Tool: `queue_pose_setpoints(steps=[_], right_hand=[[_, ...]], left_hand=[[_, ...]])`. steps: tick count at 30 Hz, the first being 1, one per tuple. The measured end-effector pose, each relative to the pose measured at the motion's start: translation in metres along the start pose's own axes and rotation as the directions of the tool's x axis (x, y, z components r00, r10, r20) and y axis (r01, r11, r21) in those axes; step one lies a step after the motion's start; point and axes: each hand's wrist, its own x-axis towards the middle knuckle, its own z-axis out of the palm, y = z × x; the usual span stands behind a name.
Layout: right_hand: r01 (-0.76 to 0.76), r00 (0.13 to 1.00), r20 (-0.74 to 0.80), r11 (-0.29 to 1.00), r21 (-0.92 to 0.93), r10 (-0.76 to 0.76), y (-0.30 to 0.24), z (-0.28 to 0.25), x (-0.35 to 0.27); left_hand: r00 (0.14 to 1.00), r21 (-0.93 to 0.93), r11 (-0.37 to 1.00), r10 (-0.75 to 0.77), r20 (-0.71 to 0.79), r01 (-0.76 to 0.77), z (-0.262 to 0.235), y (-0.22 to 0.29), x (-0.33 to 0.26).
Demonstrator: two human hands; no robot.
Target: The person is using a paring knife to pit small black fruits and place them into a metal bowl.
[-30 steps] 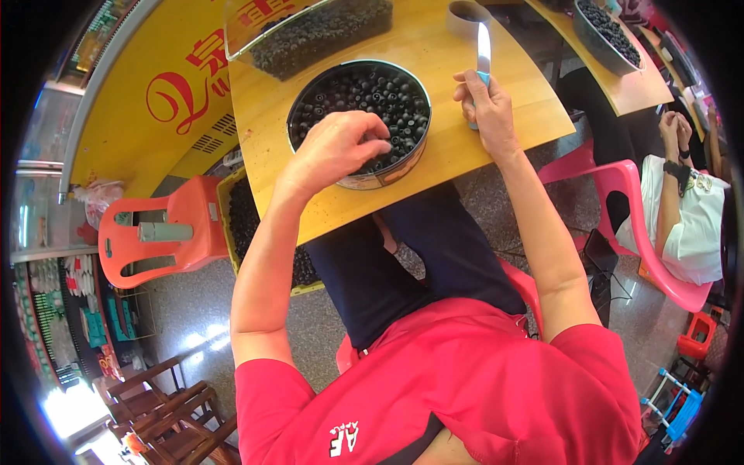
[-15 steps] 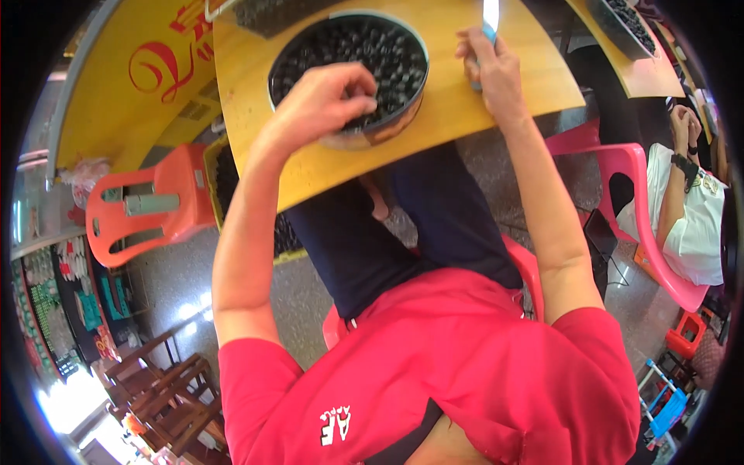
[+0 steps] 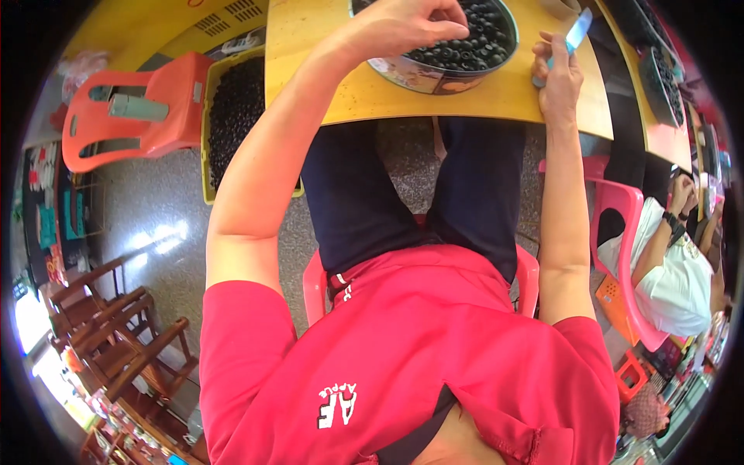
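Note:
A round tub (image 3: pixel 446 80) with a dark rim and a picture-printed side stands on the yellow table (image 3: pixel 356 108). Small, glossy, dark round pieces (image 3: pixel 473 48) fill it; their kind is not clear. Over the tub's left part is my left hand (image 3: pixel 418 22), its fingers curled in toward the thumb. Whether anything small sits between those fingers is hidden. To the right of the tub, my right hand (image 3: pixel 561 85) is closed round the light-blue handle of a knife (image 3: pixel 579 31), whose blade points up and away from me.
A yellow crate (image 3: pixel 207 167) of dark pieces stands on the floor left of the table. Beyond it is an orange chair (image 3: pixel 174 97) bearing a pale green bottle (image 3: pixel 138 107). At right, a person in white (image 3: pixel 673 279) sits on a pink chair (image 3: pixel 629 225) near another tub (image 3: pixel 663 87).
The whole view has shifted, so the table and tub appear higher and further right. My left hand stays over the tub with fingers curled, and my right hand keeps the knife.

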Motion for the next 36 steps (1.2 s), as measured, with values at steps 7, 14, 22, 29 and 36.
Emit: queue_pose_setpoints(steps=[7,14,22,29,36], right_hand=[[0.007,0.999,0.04,1.0,0.028,-0.008,-0.0022,-0.0039,0.0055],[0.009,0.999,0.038,0.999,0.04,-0.011,-0.0024,-0.0027,0.0062],[0.002,1.0,0.03,0.999,0.036,-0.003,-0.001,-0.0034,0.0051],[-0.003,1.0,0.02,1.0,0.008,0.003,-0.0024,-0.0028,0.0044],[-0.004,1.0,0.018,1.0,0.03,0.004,-0.0026,0.001,0.0027]], left_hand=[[0.999,0.025,0.999,0.048,-0.023,-0.047,-0.0002,-0.0022,0.0017],[1.0,-0.006,1.0,0.024,-0.019,-0.024,-0.0018,-0.0011,0.0022],[1.0,-0.006,1.0,0.015,0.013,-0.015,-0.0021,0.0011,-0.0003],[1.0,-0.008,1.0,-0.013,0.017,0.014,-0.002,0.0045,0.0002],[1.0,-0.028,0.999,-0.024,0.019,0.025,-0.0022,0.0014,-0.0005]])
